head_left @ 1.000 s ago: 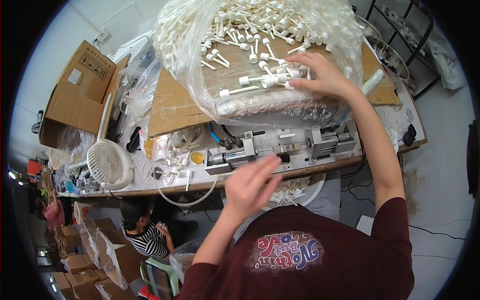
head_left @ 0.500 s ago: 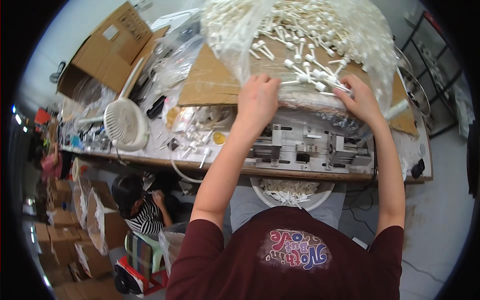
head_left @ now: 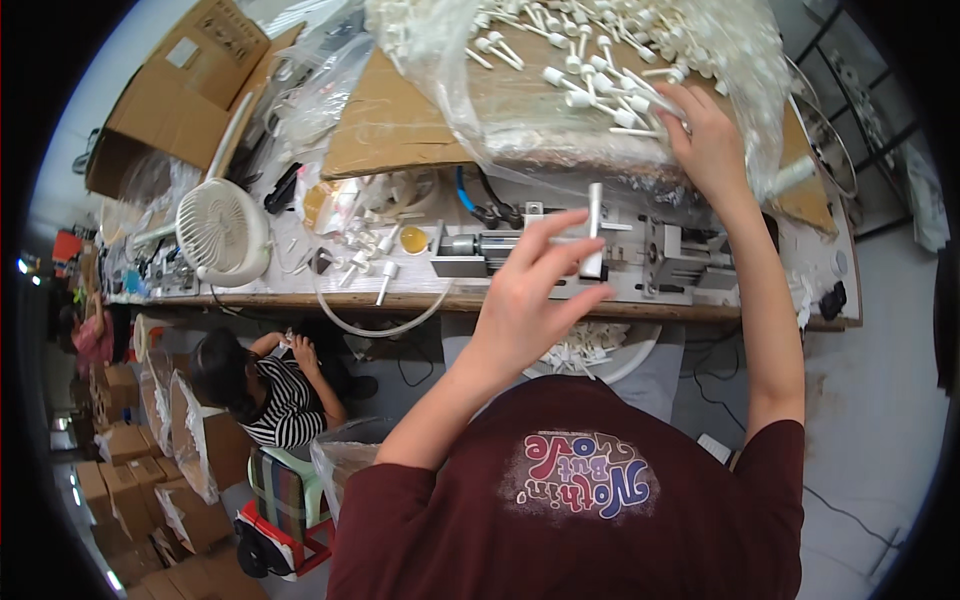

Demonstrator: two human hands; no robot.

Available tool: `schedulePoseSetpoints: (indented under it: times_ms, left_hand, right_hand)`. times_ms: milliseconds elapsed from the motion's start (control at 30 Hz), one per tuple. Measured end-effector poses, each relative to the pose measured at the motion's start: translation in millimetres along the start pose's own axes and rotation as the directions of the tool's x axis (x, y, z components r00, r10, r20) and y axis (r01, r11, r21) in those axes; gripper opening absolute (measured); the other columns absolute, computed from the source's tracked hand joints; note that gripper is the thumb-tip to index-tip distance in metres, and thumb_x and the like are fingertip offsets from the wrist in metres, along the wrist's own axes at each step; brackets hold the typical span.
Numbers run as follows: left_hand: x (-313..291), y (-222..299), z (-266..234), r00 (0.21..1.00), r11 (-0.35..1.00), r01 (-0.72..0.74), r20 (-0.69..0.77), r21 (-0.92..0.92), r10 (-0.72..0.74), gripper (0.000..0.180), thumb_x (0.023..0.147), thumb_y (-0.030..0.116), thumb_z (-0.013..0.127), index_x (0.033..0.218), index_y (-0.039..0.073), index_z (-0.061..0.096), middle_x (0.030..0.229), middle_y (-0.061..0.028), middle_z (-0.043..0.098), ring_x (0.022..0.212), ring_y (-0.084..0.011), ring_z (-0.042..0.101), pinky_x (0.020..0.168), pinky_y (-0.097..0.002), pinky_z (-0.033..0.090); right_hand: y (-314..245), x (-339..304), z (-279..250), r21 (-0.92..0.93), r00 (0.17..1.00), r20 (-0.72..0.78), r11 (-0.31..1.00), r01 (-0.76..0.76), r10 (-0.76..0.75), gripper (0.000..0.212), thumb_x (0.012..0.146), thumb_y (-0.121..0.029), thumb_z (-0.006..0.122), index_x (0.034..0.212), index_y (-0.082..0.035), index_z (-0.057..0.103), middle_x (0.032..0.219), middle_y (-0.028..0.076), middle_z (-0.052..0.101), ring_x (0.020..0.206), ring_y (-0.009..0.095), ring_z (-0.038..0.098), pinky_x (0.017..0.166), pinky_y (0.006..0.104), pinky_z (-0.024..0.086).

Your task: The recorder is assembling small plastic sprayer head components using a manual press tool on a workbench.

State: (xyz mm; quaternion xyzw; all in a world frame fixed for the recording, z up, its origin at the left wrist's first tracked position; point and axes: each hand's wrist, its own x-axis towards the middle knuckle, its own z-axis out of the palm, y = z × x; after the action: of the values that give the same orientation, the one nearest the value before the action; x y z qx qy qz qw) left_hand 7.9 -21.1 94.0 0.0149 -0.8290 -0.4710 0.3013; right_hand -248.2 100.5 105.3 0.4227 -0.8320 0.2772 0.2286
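Our left hand (head_left: 515,305) has left the clear plastic sheeting (head_left: 520,147) for the grey metal fixture (head_left: 665,258), a white plastic rod (head_left: 595,208) upright at its spread fingertips, gripped or not we cannot tell, while our right hand (head_left: 712,150), grasp unclear, stays among white capped plastic sticks (head_left: 580,99).

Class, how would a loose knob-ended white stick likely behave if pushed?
A knob-ended white stick is probably stiff, as it looks straight. It seems light, being so slim. With one end thicker, it may roll in a curve.
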Motion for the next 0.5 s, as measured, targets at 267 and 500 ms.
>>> schedulePoseSetpoints:
  times_ms: [267, 500]
  left_hand:
    - [-53, -54, 40, 0.956, 0.861, -0.261, 0.244, 0.436, 0.166, 0.031, 0.077, 0.009, 0.075, 0.107, 0.004, 0.071, 0.126, -0.0086, 0.066, 0.074, -0.0189, 0.068, 0.063, -0.0291, 0.053]
    - [-34, -58, 48, 0.936, 0.796, -0.328, 0.290, 0.509, 0.201, 0.029, 0.074, 0.009, 0.076, 0.102, 0.004, 0.073, 0.118, -0.0087, 0.070, 0.063, -0.0185, 0.066, 0.059, -0.0304, 0.049]
  right_hand:
    - [-1, -11, -26, 0.250, 0.961, -0.156, 0.951, -0.184, 0.227, 0.029, 0.098, -0.027, 0.058, 0.113, -0.005, 0.069, 0.094, 0.013, 0.070, 0.083, 0.022, 0.066, 0.073, 0.0318, 0.048]
    - [-36, -59, -50, 0.580, 0.864, 0.206, 0.654, -0.486, 0.459, 0.033, 0.102, -0.026, 0.054, 0.120, -0.003, 0.067, 0.083, -0.001, 0.068, 0.075, 0.005, 0.054, 0.067, 0.0213, 0.041]
